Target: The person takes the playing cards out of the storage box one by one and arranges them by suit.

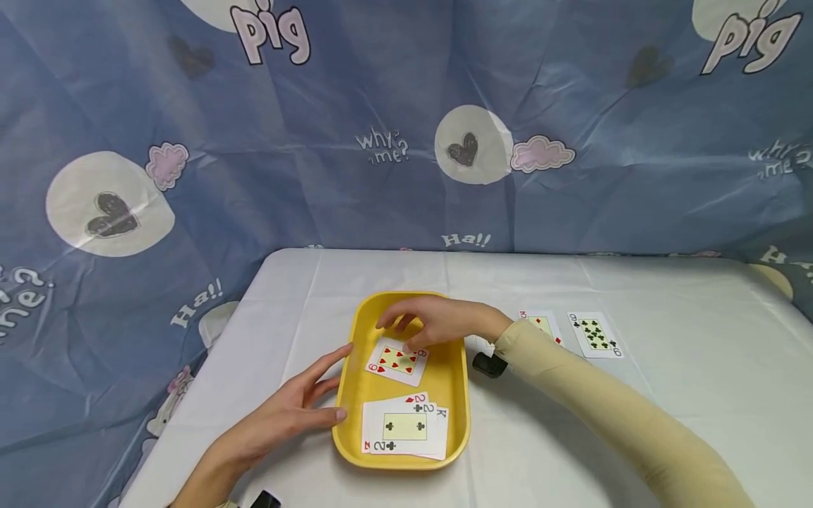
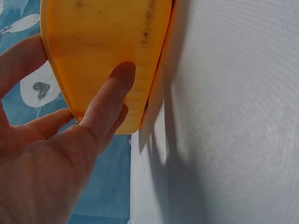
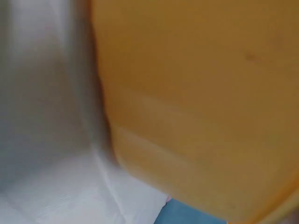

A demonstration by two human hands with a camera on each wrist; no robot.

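Observation:
A yellow tray [image 1: 462,402] stands on the table, a hearts playing card [image 1: 384,358] lying face up in its far half. My right hand [image 1: 438,317] reaches over the far right rim, fingers loosely bent and spread, with the thumb tip at the card's upper edge. Near the front of the tray is a small pile of cards [image 1: 404,427], a two of clubs on top. Against the tray's left side my left hand [image 1: 292,409] rests with fingers extended; the left wrist view shows its fingers [image 2: 110,100] along the outer wall. In the right wrist view only the tray's wall [image 3: 196,93] fills most of the picture.
To the right of the tray lie a diamonds card [image 1: 541,322] and a clubs card [image 1: 595,335] on the white-covered table [image 1: 699,395]. Another card is partly hidden by the right wrist. A blue printed cloth [image 1: 381,197] hangs behind the table.

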